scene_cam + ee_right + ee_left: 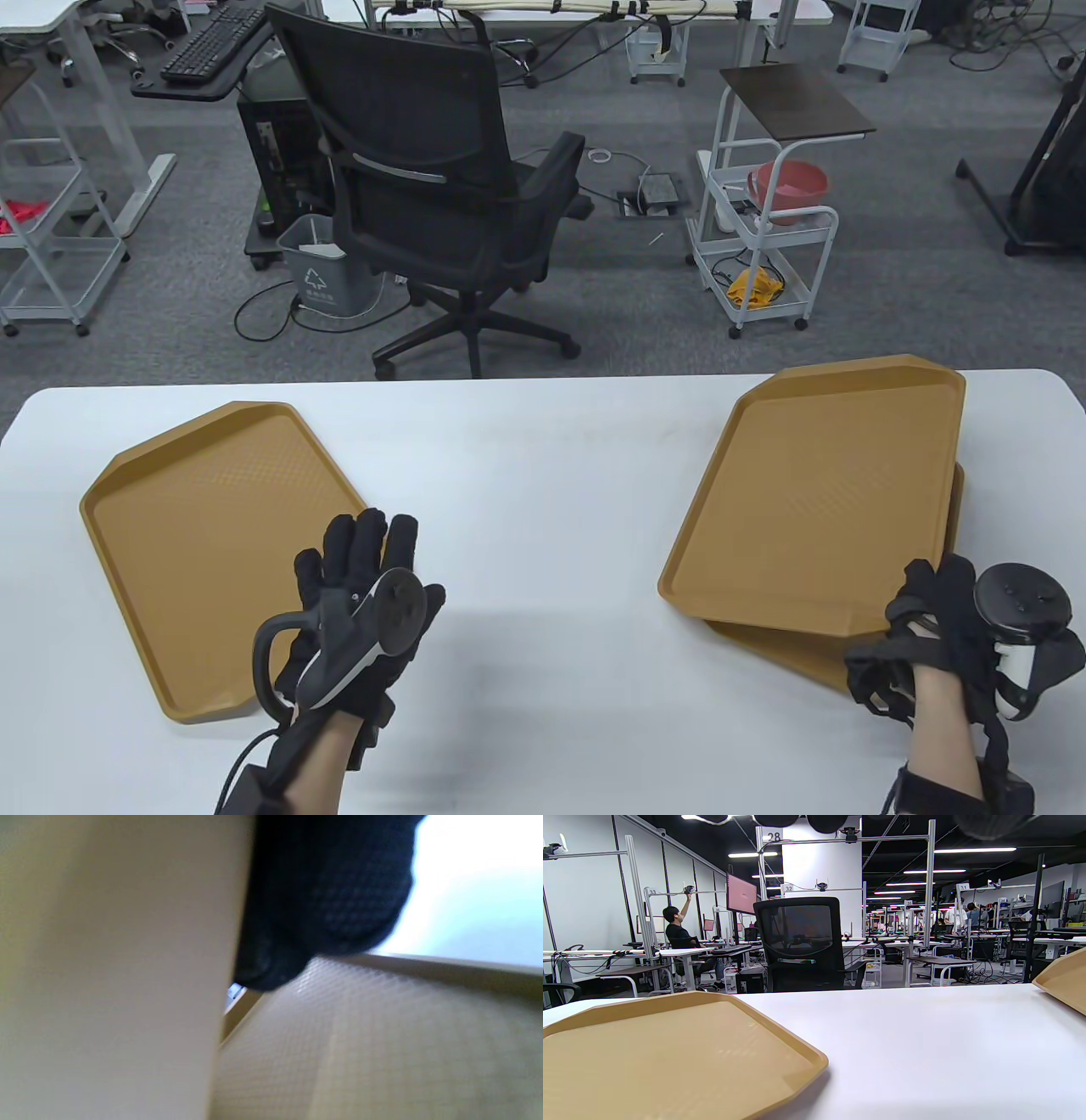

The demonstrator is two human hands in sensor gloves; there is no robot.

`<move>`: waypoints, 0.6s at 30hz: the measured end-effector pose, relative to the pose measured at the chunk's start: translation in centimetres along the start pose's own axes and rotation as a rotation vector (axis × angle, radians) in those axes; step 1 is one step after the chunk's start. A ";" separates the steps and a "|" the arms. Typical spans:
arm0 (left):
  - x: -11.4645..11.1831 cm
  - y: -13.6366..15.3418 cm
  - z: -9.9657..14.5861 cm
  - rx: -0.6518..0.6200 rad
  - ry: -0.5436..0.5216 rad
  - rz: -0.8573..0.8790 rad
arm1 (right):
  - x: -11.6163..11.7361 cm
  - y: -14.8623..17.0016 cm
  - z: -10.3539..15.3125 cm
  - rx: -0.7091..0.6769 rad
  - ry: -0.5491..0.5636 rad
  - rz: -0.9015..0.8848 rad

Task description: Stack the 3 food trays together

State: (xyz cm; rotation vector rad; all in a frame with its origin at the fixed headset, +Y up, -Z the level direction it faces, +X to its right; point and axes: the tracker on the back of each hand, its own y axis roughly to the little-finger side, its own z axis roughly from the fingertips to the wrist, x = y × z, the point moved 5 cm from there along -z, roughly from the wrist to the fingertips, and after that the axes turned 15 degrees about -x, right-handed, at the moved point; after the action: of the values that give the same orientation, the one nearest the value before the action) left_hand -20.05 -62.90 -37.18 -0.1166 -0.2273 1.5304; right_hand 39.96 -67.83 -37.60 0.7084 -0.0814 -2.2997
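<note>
One brown food tray [212, 543] lies flat on the left of the white table [543, 475]; it also shows in the left wrist view [670, 1056]. My left hand [369, 552] hovers over its right edge with the fingers spread, holding nothing. On the right, my right hand [920, 607] grips the near right corner of a second tray [814, 501] and holds it tilted above a third tray [789, 658] that lies on the table. In the right wrist view a gloved finger [331, 899] sits between the held tray [106, 963] and the lower tray [382, 1052].
A black office chair [441, 178] stands just beyond the table's far edge, with a white cart [764, 246] to its right. The table's middle strip between the trays is bare white surface [925, 1043].
</note>
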 end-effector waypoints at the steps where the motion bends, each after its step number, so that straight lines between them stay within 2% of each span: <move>1: 0.0 0.0 0.0 0.000 0.001 0.000 | 0.1 0.2 -0.1 0.007 -0.009 0.031; 9: -0.1 -0.1 -0.1 -0.011 0.010 0.005 | 1.2 1.8 -0.3 0.046 -0.029 0.348; 14: -0.2 0.0 -0.1 -0.011 0.012 0.005 | 2.8 3.7 -0.2 0.089 -0.040 0.590; 18: -0.2 0.0 -0.1 -0.012 0.018 -0.005 | 3.8 4.5 -0.2 0.125 -0.062 0.710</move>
State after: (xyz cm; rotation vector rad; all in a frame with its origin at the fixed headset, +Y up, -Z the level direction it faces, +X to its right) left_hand -20.01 -63.12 -37.25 -0.1393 -0.2224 1.5229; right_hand 40.61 -73.66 -38.44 0.5521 -0.4368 -1.6401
